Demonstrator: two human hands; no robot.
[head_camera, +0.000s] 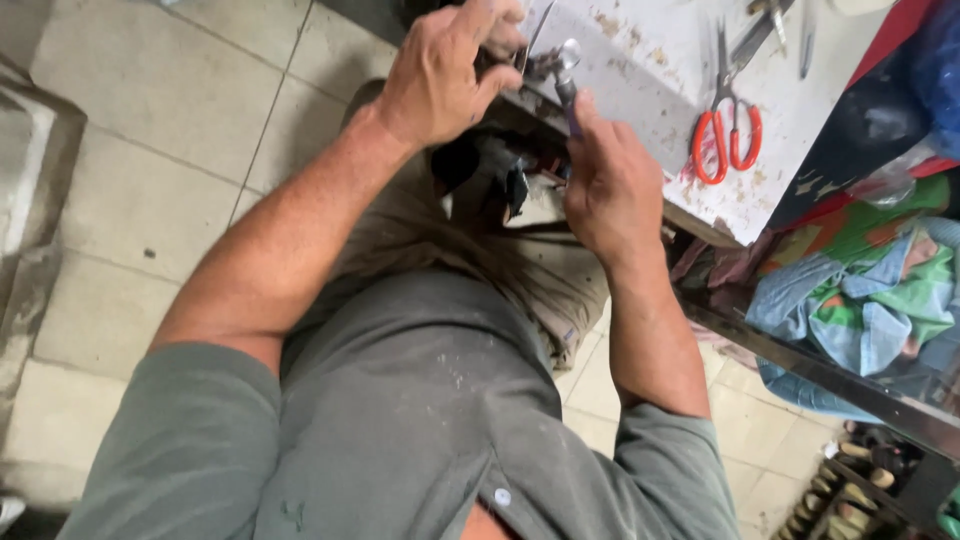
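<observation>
Looking down from the head camera, pale square floor tiles (180, 110) are filling the left side, matt and a little grimy at the joints. Moving right, the left hand (440, 75) is curling shut around a small dark metal part (545, 68) at the near edge of the bench (650, 90), knuckles up, thumb pressing toward the fingers; what exactly sits inside that grip is hidden. Just beside it, the right hand (610, 185) is closing around the handle of a thin tool (567, 95), whose rounded shiny tip is touching the metal part from below. Both hands are meeting at that one spot, so the work appears to be in mid-course: the part is being held and worked, with nothing set aside as finished that can be seen. How much is left cannot be told from this view.

Below the hands, a grey-green shirt (420, 400) speckled with pale dust is covering the lap. Farther right, the bench top is showing as a white painted board, scuffed and stained with rusty blotches. Red-handled scissors (727, 130) with long steel blades are lying on it, well apart from the hands. At far right, crumpled cloth (870, 290) in blue, green and orange is piling under the bench edge.
</observation>
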